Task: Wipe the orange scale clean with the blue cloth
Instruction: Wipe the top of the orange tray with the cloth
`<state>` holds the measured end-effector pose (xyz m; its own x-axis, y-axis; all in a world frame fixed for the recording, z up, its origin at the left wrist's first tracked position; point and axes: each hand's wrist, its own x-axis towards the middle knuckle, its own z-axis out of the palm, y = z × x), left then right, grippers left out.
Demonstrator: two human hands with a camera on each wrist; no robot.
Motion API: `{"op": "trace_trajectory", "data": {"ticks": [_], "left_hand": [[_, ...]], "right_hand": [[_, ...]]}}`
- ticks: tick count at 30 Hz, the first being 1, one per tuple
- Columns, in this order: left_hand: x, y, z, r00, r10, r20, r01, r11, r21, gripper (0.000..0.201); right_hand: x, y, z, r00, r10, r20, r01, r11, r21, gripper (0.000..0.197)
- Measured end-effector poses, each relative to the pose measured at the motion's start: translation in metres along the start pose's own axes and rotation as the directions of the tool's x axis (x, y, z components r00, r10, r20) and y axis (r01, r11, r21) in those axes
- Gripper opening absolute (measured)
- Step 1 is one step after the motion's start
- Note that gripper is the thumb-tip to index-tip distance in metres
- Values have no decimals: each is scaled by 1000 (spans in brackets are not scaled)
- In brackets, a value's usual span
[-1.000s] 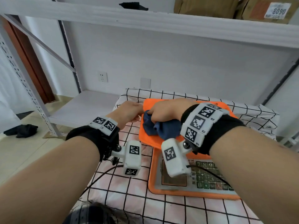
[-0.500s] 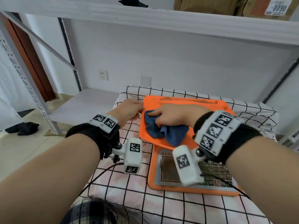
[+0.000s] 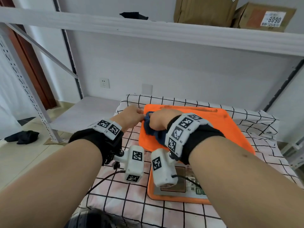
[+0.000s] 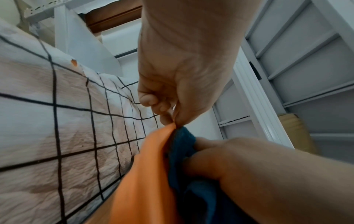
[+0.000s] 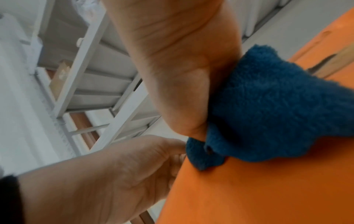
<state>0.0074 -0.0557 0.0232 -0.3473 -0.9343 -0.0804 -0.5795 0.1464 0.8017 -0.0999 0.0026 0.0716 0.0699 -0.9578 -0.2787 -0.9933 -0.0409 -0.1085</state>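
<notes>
The orange scale [image 3: 218,129] lies on a checked sheet, its keypad panel [image 3: 179,190] nearest me and partly hidden by my right forearm. My left hand [image 3: 134,115] pinches the platter's far-left corner [image 4: 155,151] between thumb and fingers. Right beside it, my right hand [image 3: 157,120] grips the bunched blue cloth [image 3: 150,131] and presses it onto that same corner. In the right wrist view the blue cloth [image 5: 268,106] bulges out under my palm on the orange platter [image 5: 249,189]. Brown smears show along the platter's far edge [image 3: 202,110].
The checked sheet [image 3: 125,191] covers the surface under the scale. A white metal shelf rack [image 3: 148,30] spans overhead with cardboard boxes [image 3: 204,10] on it. A low shelf board [image 3: 85,112] lies to the left, and a dark rag [image 3: 23,137] lies on the floor.
My right hand has slid the blue cloth from the middle-left of the platter to its far-left corner, next to my left hand. My left hand has kept its hold on that corner.
</notes>
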Motion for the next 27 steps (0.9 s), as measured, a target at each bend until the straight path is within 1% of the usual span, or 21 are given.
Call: {"op": "trace_trajectory", "data": {"ticks": [1, 2, 3, 5, 6, 7, 9, 11, 12, 13, 14, 15, 17, 18, 19, 21, 22, 23, 24, 25, 27], "left_hand": [[0, 1, -1, 1000, 0, -2, 0, 1000, 26, 12], [1, 2, -1, 1000, -2, -3, 2, 999, 41, 14], [1, 3, -1, 1000, -9, -6, 9, 999, 48, 16], [0, 4, -1, 1000, -22, -15, 23, 998, 54, 20], [0, 4, 0, 999, -25, -19, 26, 998, 49, 23], [-1, 6, 2, 999, -25, -20, 26, 999, 39, 25], [-2, 7, 3, 1000, -18, -17, 19, 999, 29, 27], [-4, 8, 3, 1000, -10, -11, 10, 1000, 24, 24], [-4, 7, 2, 1000, -1, -8, 1, 1000, 20, 22], [-4, 7, 1, 1000, 6, -2, -6, 1000, 16, 19], [-4, 7, 0, 1000, 12, 2, -12, 1000, 8, 18], [-5, 7, 0, 1000, 13, 6, -13, 1000, -4, 18], [-8, 7, 0, 1000, 4, 9, -3, 1000, -22, 19], [-8, 8, 0, 1000, 0, 5, 0, 1000, -19, 21], [-8, 9, 0, 1000, -1, 0, 1, 1000, -7, 23], [-7, 10, 0, 1000, -10, 1, 10, 999, 32, 20], [-5, 11, 0, 1000, -24, 2, 24, 999, 45, 18], [-3, 11, 1, 999, -45, 4, 44, 998, 53, 16], [-1, 11, 1, 998, -63, 6, 62, 996, 57, 15], [0, 12, 1, 997, -76, 9, 75, 995, 59, 16], [1, 13, 3, 996, -88, 22, 87, 995, 43, 18]], "right_hand": [[-4, 2, -3, 1000, 2, -9, -1, 1000, 17, 36], [-9, 8, -6, 1000, 12, -1, -12, 999, 36, 31], [-14, 15, -8, 999, 42, 34, -44, 998, 45, 22], [-12, 35, -9, 982, 148, 118, -152, 988, 26, 14], [-8, 44, -9, 968, 219, 125, -217, 976, -30, 11], [-4, 51, -9, 953, 281, 110, -272, 958, -89, 12], [5, 59, -8, 939, 333, 86, -312, 930, -193, 13], [1, 47, -8, 957, 274, 93, -250, 945, -211, 10], [2, 40, -4, 976, 202, 80, -186, 967, -174, 11], [6, 32, 3, 992, 114, 57, -107, 988, -115, 16], [8, 25, 10, 997, 65, 38, -63, 997, -43, 21], [10, 20, 16, 999, 46, 28, -46, 999, 14, 23], [15, 17, 21, 998, 50, 26, -51, 996, 73, 22], [16, 21, 20, 997, 69, 39, -72, 995, 71, 22], [17, 27, 18, 993, 106, 45, -109, 991, 80, 23], [14, 47, 12, 976, 212, 59, -217, 970, 108, 32], [10, 60, 9, 969, 242, 49, -247, 960, 135, 27], [4, 73, 6, 970, 239, 50, -244, 959, 143, 12], [-3, 84, 1, 971, 231, 60, -237, 963, 128, 5], [-7, 98, -1, 967, 248, 59, -253, 962, 106, 15], [-18, 115, -6, 951, 300, 73, -305, 950, 61, 24]]}}
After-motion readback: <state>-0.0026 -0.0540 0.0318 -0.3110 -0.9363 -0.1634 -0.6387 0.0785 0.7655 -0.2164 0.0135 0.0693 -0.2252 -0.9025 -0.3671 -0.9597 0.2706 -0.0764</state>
